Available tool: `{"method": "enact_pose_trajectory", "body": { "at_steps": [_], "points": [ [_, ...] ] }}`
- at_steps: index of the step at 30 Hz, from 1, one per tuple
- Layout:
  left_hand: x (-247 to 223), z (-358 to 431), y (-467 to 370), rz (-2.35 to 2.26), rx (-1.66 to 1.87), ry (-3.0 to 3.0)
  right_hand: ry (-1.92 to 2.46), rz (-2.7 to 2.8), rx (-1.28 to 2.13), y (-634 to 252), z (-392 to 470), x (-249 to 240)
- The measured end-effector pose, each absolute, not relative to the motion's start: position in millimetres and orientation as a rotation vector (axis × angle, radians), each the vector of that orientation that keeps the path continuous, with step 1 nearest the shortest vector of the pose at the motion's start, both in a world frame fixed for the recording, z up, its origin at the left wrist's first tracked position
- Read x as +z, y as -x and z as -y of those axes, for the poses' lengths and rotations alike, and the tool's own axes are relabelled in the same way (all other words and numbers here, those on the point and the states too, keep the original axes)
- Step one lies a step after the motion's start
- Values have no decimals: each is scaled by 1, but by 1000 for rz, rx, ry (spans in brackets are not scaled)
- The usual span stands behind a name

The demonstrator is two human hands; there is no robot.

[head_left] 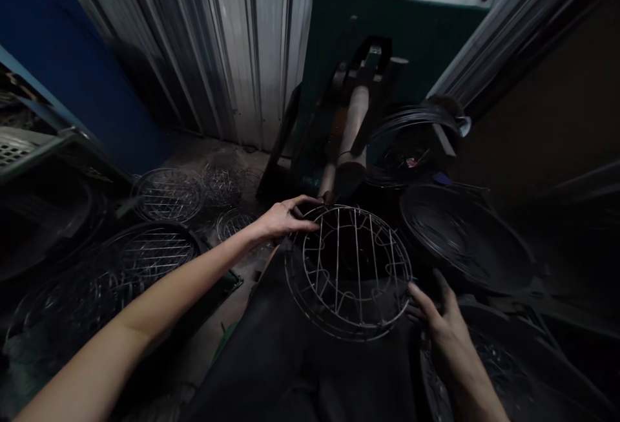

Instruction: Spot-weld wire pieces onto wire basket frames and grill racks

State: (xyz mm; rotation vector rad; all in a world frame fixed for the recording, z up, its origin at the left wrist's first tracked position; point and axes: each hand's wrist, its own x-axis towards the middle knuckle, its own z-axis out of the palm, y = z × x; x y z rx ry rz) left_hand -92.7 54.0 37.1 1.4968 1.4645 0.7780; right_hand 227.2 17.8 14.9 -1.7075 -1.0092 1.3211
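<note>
A round wire rack (358, 260) with straight bars, a double rim and bent wire loops is held tilted above my lap. My left hand (287, 218) grips its upper left rim, thumb on the near side and fingers reaching along the far edge. At the lower right rim, my right hand (438, 309) pinches the wire between thumb and fingers. The rack's far edge lies right by the tip of a machine's cylindrical arm (356, 125); I cannot tell whether they touch.
A green machine (397, 24) stands ahead against corrugated metal sheeting (232, 41). Finished-looking round wire racks (167, 194) lie on the floor at left. Dark round basins (504, 247) stand at right, near a coil of wire (416, 115). A blue panel (72, 53) rises at far left.
</note>
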Motion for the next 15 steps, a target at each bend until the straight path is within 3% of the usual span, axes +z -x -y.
{"method": "enact_pose_trajectory", "body": {
  "at_steps": [15],
  "points": [
    [26, -73, 92, -1439, 839, -1482, 1713, 1056, 1253, -225, -36, 18]
  ]
}}
